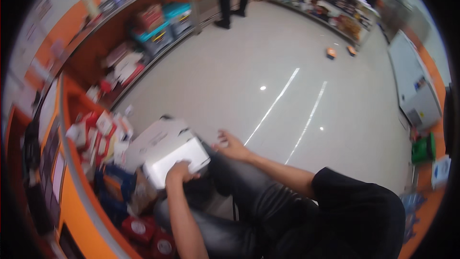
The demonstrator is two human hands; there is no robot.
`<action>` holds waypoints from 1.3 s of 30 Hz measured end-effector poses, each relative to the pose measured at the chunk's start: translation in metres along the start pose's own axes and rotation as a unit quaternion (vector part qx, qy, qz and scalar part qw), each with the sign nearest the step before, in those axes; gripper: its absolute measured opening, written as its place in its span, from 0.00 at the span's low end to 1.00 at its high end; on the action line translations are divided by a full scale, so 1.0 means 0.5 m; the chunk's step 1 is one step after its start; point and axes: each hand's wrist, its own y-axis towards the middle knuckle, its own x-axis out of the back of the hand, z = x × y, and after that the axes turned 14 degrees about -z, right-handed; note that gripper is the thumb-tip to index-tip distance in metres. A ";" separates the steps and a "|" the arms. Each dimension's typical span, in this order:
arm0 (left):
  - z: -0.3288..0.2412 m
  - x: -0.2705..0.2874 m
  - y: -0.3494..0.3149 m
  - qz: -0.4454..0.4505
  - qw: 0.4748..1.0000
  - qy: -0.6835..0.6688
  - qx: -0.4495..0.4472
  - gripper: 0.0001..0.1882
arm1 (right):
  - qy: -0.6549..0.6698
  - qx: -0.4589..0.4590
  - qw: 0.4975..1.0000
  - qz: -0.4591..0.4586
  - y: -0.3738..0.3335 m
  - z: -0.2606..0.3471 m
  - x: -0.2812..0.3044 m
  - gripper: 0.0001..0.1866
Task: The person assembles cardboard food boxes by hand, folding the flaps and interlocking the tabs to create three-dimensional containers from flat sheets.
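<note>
The left hand (180, 173) touches a white rectangular box (167, 162) at its near edge, grip unclear; the right hand (232, 146), fingers loosely spread, hovers by the dark-trousered knee (221, 165).

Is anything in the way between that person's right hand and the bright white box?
Possibly: the dark-trousered knee shows between the right hand and the bright white box. Nothing else visible stands between them.

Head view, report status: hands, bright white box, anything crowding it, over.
Left hand at bright white box, grip unclear. Right hand open, apart from it. Red-and-white packages heaped to the box's left.
</note>
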 end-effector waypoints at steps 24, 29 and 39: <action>0.143 0.023 -0.062 -0.340 0.845 -0.032 0.412 0.10 | -0.231 0.068 0.970 0.026 0.022 -0.056 -0.137 0.37; 0.118 0.042 -0.071 -0.357 0.850 -0.024 0.387 0.11 | -0.175 0.065 0.980 0.066 -0.002 -0.059 -0.127 0.33; 0.133 -0.004 -0.030 -0.420 0.841 0.058 0.337 0.10 | -0.104 0.050 0.986 0.121 -0.041 -0.069 -0.120 0.38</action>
